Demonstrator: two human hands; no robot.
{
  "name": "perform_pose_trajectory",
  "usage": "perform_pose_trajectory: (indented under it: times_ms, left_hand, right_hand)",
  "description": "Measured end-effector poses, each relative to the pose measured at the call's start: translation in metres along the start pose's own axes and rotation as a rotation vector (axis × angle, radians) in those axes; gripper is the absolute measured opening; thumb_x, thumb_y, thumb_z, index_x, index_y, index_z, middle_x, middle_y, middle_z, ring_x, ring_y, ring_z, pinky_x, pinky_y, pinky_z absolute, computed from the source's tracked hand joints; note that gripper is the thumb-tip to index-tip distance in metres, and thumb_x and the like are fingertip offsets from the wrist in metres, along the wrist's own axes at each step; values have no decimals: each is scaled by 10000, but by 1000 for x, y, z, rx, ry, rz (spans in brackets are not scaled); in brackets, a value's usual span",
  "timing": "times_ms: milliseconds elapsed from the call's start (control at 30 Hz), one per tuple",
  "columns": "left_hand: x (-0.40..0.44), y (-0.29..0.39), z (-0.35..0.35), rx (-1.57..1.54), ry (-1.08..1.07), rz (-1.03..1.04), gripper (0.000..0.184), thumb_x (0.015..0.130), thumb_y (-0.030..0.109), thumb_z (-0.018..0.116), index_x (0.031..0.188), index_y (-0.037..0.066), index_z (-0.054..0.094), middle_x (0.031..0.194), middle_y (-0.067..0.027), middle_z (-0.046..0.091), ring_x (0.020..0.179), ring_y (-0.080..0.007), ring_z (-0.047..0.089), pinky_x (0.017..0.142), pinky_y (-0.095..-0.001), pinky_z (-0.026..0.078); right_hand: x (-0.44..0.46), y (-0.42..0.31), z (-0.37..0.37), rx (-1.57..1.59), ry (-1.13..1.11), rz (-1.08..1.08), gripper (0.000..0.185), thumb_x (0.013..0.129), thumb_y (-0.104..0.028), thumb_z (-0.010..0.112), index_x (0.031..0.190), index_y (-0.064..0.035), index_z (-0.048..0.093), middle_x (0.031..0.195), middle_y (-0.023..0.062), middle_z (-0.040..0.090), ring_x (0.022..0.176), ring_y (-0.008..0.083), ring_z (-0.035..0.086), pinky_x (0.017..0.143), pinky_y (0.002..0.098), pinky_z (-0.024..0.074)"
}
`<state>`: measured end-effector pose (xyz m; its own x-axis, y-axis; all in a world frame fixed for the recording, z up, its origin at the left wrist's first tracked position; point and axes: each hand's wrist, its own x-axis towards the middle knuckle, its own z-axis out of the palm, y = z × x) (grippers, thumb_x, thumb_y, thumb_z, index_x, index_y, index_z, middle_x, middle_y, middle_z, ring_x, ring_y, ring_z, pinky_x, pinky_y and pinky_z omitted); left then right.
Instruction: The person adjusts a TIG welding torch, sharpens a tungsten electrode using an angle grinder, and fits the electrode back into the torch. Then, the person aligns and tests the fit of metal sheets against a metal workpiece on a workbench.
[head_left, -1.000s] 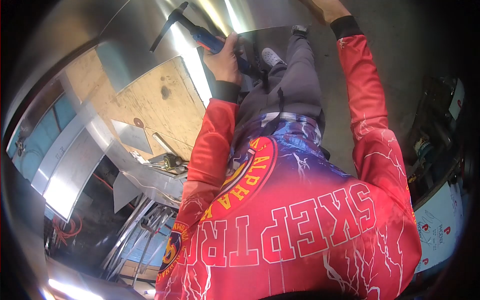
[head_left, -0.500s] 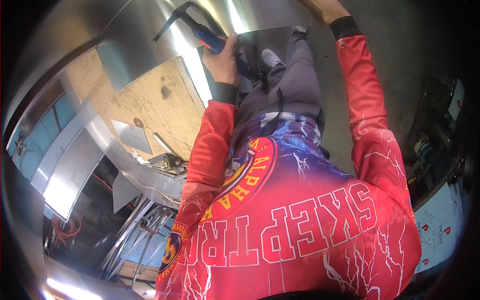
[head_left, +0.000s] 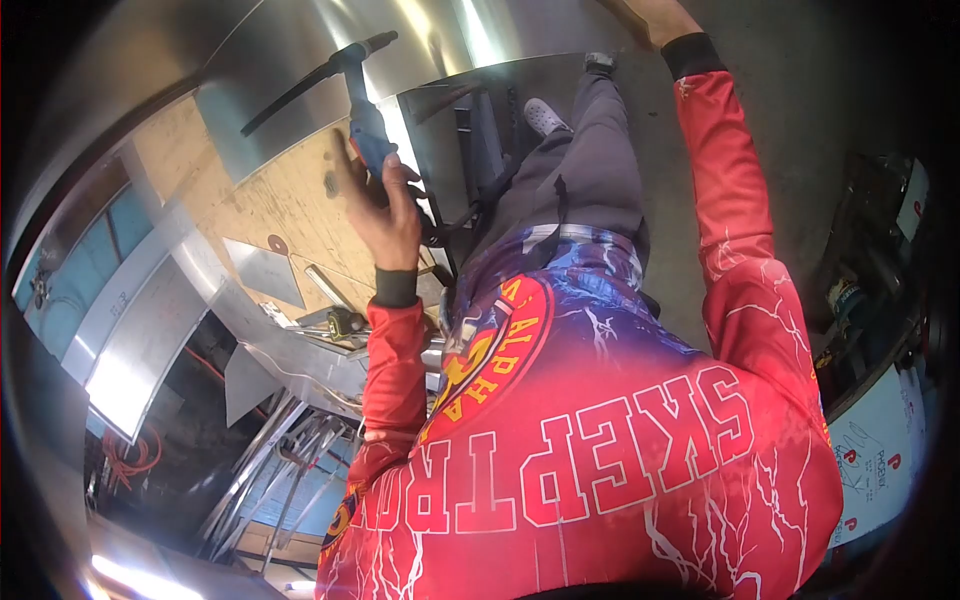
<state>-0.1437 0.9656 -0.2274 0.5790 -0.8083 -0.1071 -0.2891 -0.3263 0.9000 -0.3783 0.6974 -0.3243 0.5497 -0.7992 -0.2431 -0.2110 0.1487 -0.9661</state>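
Note:
My left hand (head_left: 385, 220) is around the blue handle of a torch-like tool (head_left: 370, 130), its thumb on one side and fingers on the other. The tool's black head and long dark rear piece lie over a shiny curved metal sheet (head_left: 290, 50) and the edge of a wooden tabletop (head_left: 290, 215). At the top edge, past a black cuff, only part of my right hand (head_left: 660, 16) shows, near the sheet's right end. Its fingers are out of view, so what it touches is hidden.
A tape measure (head_left: 343, 322) and a flat metal offcut (head_left: 262, 270) lie on the wooden top. Metal bars (head_left: 285, 450) stand below, near an orange hose (head_left: 130, 455). At the right are a film-covered sheet (head_left: 875, 465) and dark shelving (head_left: 860, 250).
My left hand has moved left and down in the view, over the wooden top, carrying the tool. Its fingers look looser around the handle. My right hand looks unmoved.

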Motion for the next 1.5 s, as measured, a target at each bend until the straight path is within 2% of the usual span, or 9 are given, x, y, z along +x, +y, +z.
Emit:
perform_pose_trajectory:
  times_ms: [433,733,833,867,967,1033,1133,1233,1500]
  left_hand:
    - [9,32,-28,120,-299,-166,564,967,67,505,1486,84,287,896,-77,628,523,-59,485,441,-227,403]
    - [10,31,-23,69,-335,-199,579,992,172,521,1493,79,246,922,-106,614,495,-60,478,406,-211,388]
    - [6,38,-17,35,-255,-225,591,970,94,521,1493,93,248,868,-66,612,511,-53,477,424,-214,387]
    - [6,34,-17,-49,-156,-221,502,925,110,616,1378,24,417,793,-62,613,486,-60,488,408,-220,380]
    - [17,26,-15,-82,-57,-435,331,851,130,724,1115,-9,579,705,-52,602,453,-74,498,397,-231,389]
    - [30,28,7,-167,38,-465,239,819,154,766,868,53,555,681,-45,594,440,-107,504,428,-241,448]
    - [41,-10,23,-348,-43,-455,266,813,143,771,884,64,526,884,-116,669,560,-133,592,472,-234,480]
    - [35,-15,29,-529,-153,-396,294,785,89,782,897,66,511,780,-54,600,529,-128,556,478,-243,461]
    - [11,-16,24,-882,-232,-412,304,817,14,705,981,97,463,909,-102,598,693,-185,594,563,-273,460]
  right_hand:
    - [2,0,2,21,20,16,369,905,-277,650,1116,26,650,1011,81,694,912,141,618,816,280,483]
    - [1,-7,8,63,-2,67,411,880,-296,684,1109,43,644,982,71,689,859,136,620,778,290,497]
    - [4,-10,9,57,81,68,471,852,-339,712,1118,42,636,972,78,684,823,140,622,748,289,503]
    - [4,-11,9,86,88,104,491,840,-351,723,1115,45,633,964,82,682,818,140,620,742,288,502]
    - [0,-17,11,120,99,163,512,823,-360,738,1106,52,628,951,88,678,814,142,617,736,286,501]
    - [-1,-29,12,122,100,181,513,819,-357,743,1099,57,626,947,89,676,815,143,616,735,285,501]
    - [-18,-39,21,130,108,174,526,809,-362,754,1101,56,624,958,94,675,837,148,621,763,277,497]
    - [-41,-31,24,126,117,361,562,803,-389,766,1138,38,618,1013,83,669,867,157,638,794,256,500]
    - [-106,-47,43,300,191,110,529,814,-277,782,1147,72,566,1042,98,652,916,161,612,819,284,505]
